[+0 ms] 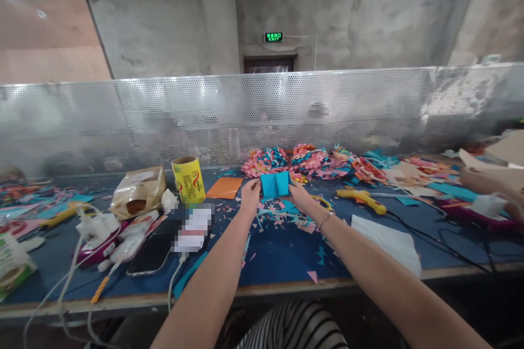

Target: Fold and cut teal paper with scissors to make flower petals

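Observation:
A blue sheet of paper [275, 184] with a crease down its middle is held up above the table, slightly opened like a booklet. My left hand [250, 194] pinches its left edge, and my right hand [298, 195] grips its right edge. Below the sheet, small pink, blue and white paper scraps [282, 219] lie scattered over the blue tabletop [278, 262]. Behind it sits a heap of pink, orange and blue paper flowers [307, 159]. An orange paper square [224, 187] lies to the left of my left hand.
A yellow glue gun [362, 200] with a black cord lies at right, near a white sheet [387, 240]. At left are a yellow tin [188, 179], a brown bag [139, 191], phones [151, 251] and white cables [67, 272]. A perforated metal screen [221, 114] stands behind.

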Motion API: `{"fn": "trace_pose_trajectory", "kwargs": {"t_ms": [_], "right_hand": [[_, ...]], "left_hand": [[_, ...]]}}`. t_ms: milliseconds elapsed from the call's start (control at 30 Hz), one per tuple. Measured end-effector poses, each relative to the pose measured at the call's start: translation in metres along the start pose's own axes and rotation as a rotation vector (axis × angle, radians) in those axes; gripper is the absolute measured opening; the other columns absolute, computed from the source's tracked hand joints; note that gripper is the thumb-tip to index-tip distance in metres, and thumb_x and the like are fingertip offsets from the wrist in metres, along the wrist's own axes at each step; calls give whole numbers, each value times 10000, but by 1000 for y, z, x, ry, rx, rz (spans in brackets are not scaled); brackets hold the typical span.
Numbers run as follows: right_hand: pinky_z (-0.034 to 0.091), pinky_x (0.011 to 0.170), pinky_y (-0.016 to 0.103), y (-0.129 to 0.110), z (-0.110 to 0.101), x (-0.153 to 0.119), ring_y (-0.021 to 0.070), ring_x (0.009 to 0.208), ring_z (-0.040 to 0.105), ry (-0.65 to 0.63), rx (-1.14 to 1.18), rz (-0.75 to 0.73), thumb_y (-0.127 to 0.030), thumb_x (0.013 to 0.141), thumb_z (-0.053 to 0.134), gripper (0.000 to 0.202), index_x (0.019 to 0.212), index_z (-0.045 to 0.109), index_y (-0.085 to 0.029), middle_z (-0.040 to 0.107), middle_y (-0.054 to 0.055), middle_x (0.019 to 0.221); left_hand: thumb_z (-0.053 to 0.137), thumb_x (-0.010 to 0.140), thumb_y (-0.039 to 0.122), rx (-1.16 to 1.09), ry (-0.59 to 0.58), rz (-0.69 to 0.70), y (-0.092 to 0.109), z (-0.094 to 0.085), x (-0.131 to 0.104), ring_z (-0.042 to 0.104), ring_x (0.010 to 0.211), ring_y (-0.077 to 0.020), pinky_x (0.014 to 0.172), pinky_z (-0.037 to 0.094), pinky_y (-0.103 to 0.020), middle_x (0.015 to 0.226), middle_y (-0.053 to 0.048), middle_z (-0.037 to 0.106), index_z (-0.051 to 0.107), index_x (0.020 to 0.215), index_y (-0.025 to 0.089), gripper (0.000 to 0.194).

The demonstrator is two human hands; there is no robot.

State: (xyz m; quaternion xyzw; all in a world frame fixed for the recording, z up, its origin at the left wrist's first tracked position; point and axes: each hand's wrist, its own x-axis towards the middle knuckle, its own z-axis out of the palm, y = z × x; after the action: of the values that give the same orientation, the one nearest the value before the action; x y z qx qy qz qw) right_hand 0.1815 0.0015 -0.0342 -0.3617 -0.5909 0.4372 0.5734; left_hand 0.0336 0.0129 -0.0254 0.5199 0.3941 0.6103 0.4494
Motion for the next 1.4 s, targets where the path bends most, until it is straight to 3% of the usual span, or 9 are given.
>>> {"fn": "trace_pose_trajectory", "kwargs": {"t_ms": [167, 300, 433, 567, 800, 933, 1067, 1233, 1400], "right_hand": [[384, 958, 446, 1, -22, 4, 271, 1138, 464, 147, -468, -435, -222, 599, 635, 624, 1203, 483, -197, 510, 126, 1211], [338, 993, 452, -6, -32, -2, 268, 1176, 435, 35, -704, -617, -195, 677, 571, 367, 1038, 627, -231, 490, 102, 1255], [438, 827, 403, -10, -29, -5, 237, 868, 592, 33, -692, -492, -300, 761, 496, 187, 776, 663, -218, 647, 74, 887], [409, 528, 306, -9, -26, -5, 170, 517, 495, 183, -616, -227, -455, 762, 469, 319, 602, 547, -190, 521, 13, 526], [467, 594, 285, -1, -30, 1, 168, 657, 566, 204, -85, -109, -351, 651, 542, 289, 884, 538, -179, 612, 17, 719], [493, 640, 318, 4, -32, 5, 180, 704, 589, 177, -8, -8, -288, 605, 570, 389, 975, 504, -189, 615, 29, 798], [482, 767, 407, 8, -33, 6, 225, 895, 561, 282, -306, -142, -270, 609, 585, 506, 1089, 449, -186, 563, 79, 977], [330, 971, 517, 5, -26, -1, 317, 1162, 375, 400, -799, -436, -237, 589, 656, 664, 1191, 388, -152, 392, 157, 1186], [398, 917, 494, -2, -12, -8, 296, 1081, 462, 380, -747, -495, -245, 672, 606, 716, 1293, 268, -132, 347, 192, 1218]], "left_hand": [[544, 746, 283, 102, 7, 13, -4, 1, 7, 579, 603, -141, 540, 493, -269, 710, -40, 646, 661, 860, 154, 209], [539, 732, 253, 215, 5, 116, -8, -2, 11, 600, 662, -170, 652, 490, -308, 723, -47, 658, 680, 815, 159, 188], [466, 786, 252, 326, 72, 212, -9, -4, 9, 602, 769, -191, 742, 459, -309, 799, -65, 662, 669, 792, 161, 223], [451, 817, 283, 399, 84, 279, -7, -3, 6, 590, 881, -199, 825, 422, -303, 894, -78, 659, 655, 867, 168, 240], [656, 657, 347, 110, -118, 13, -2, -1, 1, 594, 701, -177, 670, 454, -291, 780, -59, 668, 666, 875, 152, 293], [705, 577, 306, -72, -169, -176, 3, 1, -4, 558, 568, -134, 580, 439, -272, 653, -29, 636, 664, 781, 145, 263], [706, 523, 202, -140, -74, -206, 3, 2, -4, 560, 540, -136, 563, 442, -275, 594, -23, 619, 641, 681, 138, 182], [643, 540, 149, -217, 40, -132, 5, 5, -7, 496, 452, -97, 512, 420, -247, 459, 24, 532, 588, 581, 148, 69], [616, 543, 117, -272, 36, -133, 14, 11, -15, 476, 435, -84, 531, 436, -246, 410, 48, 472, 517, 532, 157, 107]]}}
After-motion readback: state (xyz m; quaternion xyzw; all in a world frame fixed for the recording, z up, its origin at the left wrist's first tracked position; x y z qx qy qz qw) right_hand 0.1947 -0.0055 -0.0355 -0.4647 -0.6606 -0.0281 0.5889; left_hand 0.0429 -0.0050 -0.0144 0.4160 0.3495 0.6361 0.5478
